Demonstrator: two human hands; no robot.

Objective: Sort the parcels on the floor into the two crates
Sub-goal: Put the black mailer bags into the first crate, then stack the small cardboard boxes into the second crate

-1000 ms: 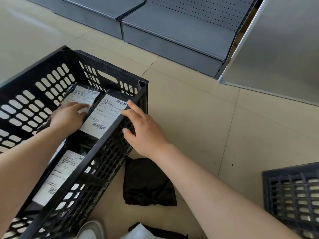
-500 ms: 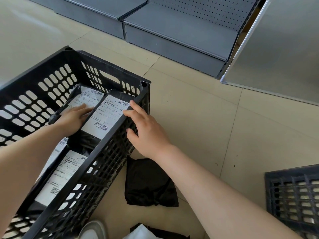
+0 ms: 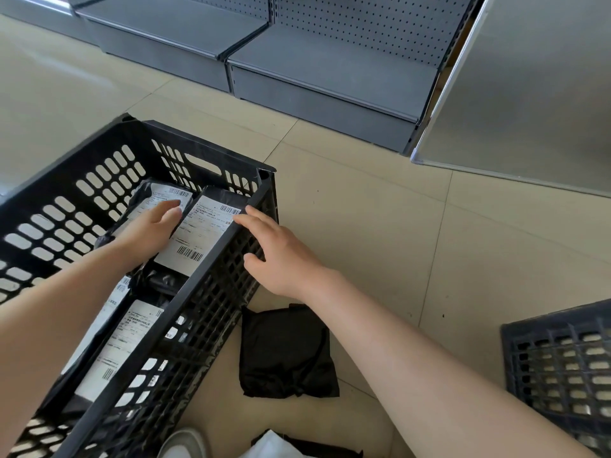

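A black slotted crate (image 3: 99,153) stands on the floor at the left with several black parcels in it, white labels up. My left hand (image 3: 148,229) lies flat inside the crate, fingers on the far-left parcel (image 3: 165,196) beside a labelled parcel (image 3: 201,236). Another labelled parcel (image 3: 122,345) lies nearer me. My right hand (image 3: 274,252) rests with spread fingers on the crate's right rim, holding nothing. A black parcel (image 3: 284,352) lies on the floor just right of the crate. A second dark crate (image 3: 562,358) shows at the right edge.
Grey metal shelving (image 3: 314,64) runs along the back, and a metal panel (image 3: 535,87) stands at the right. Beige tiled floor (image 3: 380,226) lies between the crates. A white shoe tip (image 3: 185,444) and another parcel (image 3: 297,447) sit at the bottom edge.
My left hand has slid forward over the far-left parcel. The right hand stays on the crate rim. The view has shifted slightly.
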